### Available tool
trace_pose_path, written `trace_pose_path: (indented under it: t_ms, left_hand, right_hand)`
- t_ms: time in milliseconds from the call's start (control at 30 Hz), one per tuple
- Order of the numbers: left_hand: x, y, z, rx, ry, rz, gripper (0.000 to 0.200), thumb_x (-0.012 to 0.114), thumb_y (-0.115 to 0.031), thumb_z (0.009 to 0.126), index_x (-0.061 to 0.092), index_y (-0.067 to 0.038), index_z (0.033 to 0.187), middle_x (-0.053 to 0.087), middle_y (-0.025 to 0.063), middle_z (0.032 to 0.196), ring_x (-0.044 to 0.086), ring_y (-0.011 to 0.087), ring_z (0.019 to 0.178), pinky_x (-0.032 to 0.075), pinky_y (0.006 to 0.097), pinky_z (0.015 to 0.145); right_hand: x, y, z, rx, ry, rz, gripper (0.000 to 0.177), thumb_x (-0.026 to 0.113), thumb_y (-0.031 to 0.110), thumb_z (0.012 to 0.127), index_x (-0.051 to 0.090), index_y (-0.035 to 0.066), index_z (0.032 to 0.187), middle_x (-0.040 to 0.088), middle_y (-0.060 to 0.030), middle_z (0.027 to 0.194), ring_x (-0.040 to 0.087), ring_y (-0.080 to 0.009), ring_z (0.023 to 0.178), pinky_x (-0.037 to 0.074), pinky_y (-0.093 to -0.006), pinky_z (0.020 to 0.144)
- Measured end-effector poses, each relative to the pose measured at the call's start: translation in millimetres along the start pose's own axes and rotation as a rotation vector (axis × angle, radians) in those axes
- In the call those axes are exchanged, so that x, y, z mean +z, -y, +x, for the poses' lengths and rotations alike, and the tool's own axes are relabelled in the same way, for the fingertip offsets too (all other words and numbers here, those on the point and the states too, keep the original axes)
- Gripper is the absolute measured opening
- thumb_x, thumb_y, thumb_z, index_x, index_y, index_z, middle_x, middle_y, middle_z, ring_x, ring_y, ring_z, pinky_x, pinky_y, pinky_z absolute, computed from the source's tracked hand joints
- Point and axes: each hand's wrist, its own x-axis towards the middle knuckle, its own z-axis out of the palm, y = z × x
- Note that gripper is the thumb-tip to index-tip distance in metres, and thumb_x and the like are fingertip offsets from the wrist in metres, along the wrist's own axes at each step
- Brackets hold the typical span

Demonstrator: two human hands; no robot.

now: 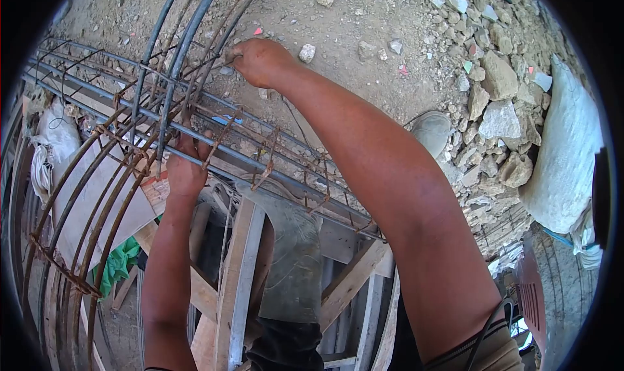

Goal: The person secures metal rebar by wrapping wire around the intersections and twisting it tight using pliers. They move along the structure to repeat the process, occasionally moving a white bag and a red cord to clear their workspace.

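A long rebar cage (286,176) of straight steel bars and rusty stirrups runs diagonally across the view. Curved rebars (177,59) cross it at the left. My left hand (186,174) comes from below, its fingers curled among the bars at this crossing and partly hidden by a long bar. Beyond the cage, my right hand (265,62) is closed in a fist beside the curved bars. Its fingertips pinch something thin against the crossing, too small to make out.
Wooden supports (237,280) stand under the cage, close to my legs. More bent rusty bars (81,241) arch down at the left. Broken rocks (500,120) lie at the right, beside a white sack (564,150). A shoe (431,132) rests on the dirt ground.
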Motion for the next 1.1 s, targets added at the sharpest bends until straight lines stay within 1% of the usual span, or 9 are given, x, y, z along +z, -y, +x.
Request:
trace_pose_path:
  t_ms: [167, 367, 433, 600, 667, 733, 867, 933, 1100]
  left_hand:
    - [-9, -7, 5, -0.12, 0.141, 0.027, 0.061, 0.056, -0.033, 0.098, 0.036, -0.001, 0.146, 0.061, 0.0292, 0.12, 0.061, 0.0444, 0.106, 0.05, 0.0501, 0.086]
    - [14, 7, 4, 0.055, -0.117, -0.218, 0.059, 0.053, -0.031, 0.1, 0.036, -0.001, 0.148, 0.062, 0.0272, 0.115, 0.061, 0.0408, 0.1, 0.047, 0.0432, 0.087]
    - [14, 2, 2, -0.199, 0.018, -0.622, 0.057, 0.054, -0.024, 0.099, 0.036, 0.0, 0.147, 0.045, 0.0263, 0.144, 0.042, 0.0385, 0.137, 0.033, 0.0407, 0.111]
    - [31, 11, 7, -0.213, -0.008, -0.707, 0.058, 0.055, -0.023, 0.1, 0.035, 0.0, 0.149, 0.047, 0.0232, 0.144, 0.044, 0.0333, 0.135, 0.032, 0.0392, 0.113]
    - [30, 11, 8, -0.36, 0.145, -0.888, 0.062, 0.056, -0.025, 0.1, 0.032, -0.001, 0.151, 0.052, 0.0225, 0.139, 0.05, 0.0316, 0.13, 0.036, 0.039, 0.11]
    - [37, 14, 15, -0.207, -0.017, -0.819, 0.064, 0.058, -0.03, 0.099, 0.032, -0.006, 0.153, 0.057, 0.0223, 0.133, 0.055, 0.0299, 0.125, 0.041, 0.039, 0.106]
    - [16, 8, 23, -0.348, 0.241, -0.64, 0.06, 0.056, -0.036, 0.098, 0.037, -0.015, 0.151, 0.052, 0.0224, 0.139, 0.049, 0.0374, 0.131, 0.037, 0.0408, 0.11]
    - [30, 18, 20, -0.071, 0.018, -0.238, 0.063, 0.055, -0.034, 0.1, 0.031, -0.011, 0.153, 0.068, 0.0186, 0.102, 0.067, 0.029, 0.091, 0.051, 0.0381, 0.086]
    - [36, 22, 23, -0.035, -0.058, -0.258, 0.062, 0.054, -0.034, 0.1, 0.032, -0.011, 0.153, 0.069, 0.0206, 0.102, 0.067, 0.0359, 0.097, 0.05, 0.0415, 0.088]
  right_hand:
    - [6, 8, 2, 0.078, -0.035, -0.081, 0.033, 0.06, 0.029, 0.09, 0.068, 0.021, 0.121, 0.069, -0.0108, 0.116, 0.064, -0.0324, 0.109, 0.051, -0.043, 0.095]
    - [15, 9, -3, 0.006, -0.11, 0.012, 0.031, 0.059, 0.027, 0.09, 0.069, 0.019, 0.118, 0.068, -0.0144, 0.115, 0.064, -0.0339, 0.108, 0.051, -0.0441, 0.094]
    - [25, 11, -15, -0.007, -0.122, 0.054, 0.029, 0.058, 0.024, 0.09, 0.069, 0.017, 0.115, 0.068, -0.0167, 0.112, 0.064, -0.0358, 0.104, 0.051, -0.0448, 0.092]
    - [41, 19, -39, -0.005, -0.076, 0.297, 0.029, 0.058, 0.022, 0.089, 0.07, 0.012, 0.113, 0.068, -0.0201, 0.108, 0.065, -0.0372, 0.1, 0.05, -0.0433, 0.091]
    - [39, 25, -36, 0.073, -0.049, 0.318, 0.029, 0.06, 0.023, 0.089, 0.07, 0.011, 0.113, 0.069, -0.0164, 0.095, 0.067, -0.0289, 0.083, 0.053, -0.0392, 0.074]
    - [32, 29, -37, 0.151, 0.033, 0.478, 0.026, 0.061, 0.023, 0.089, 0.071, 0.01, 0.111, 0.066, -0.0116, 0.087, 0.062, -0.0227, 0.074, 0.05, -0.0357, 0.065]
    - [16, 42, -38, 0.392, 0.218, 0.815, 0.019, 0.064, 0.019, 0.089, 0.071, 0.008, 0.103, 0.056, 0.0004, 0.073, 0.047, -0.0086, 0.059, 0.038, -0.027, 0.048]
    - [18, 42, -34, 0.445, 0.212, 0.904, 0.018, 0.064, 0.018, 0.089, 0.071, 0.007, 0.101, 0.058, -0.0003, 0.074, 0.048, -0.0089, 0.06, 0.038, -0.0271, 0.048]
    - [29, 38, -29, 0.353, 0.101, 0.68, 0.019, 0.067, 0.019, 0.088, 0.071, 0.005, 0.1, 0.062, -0.0011, 0.079, 0.055, -0.012, 0.067, 0.044, -0.0299, 0.056]
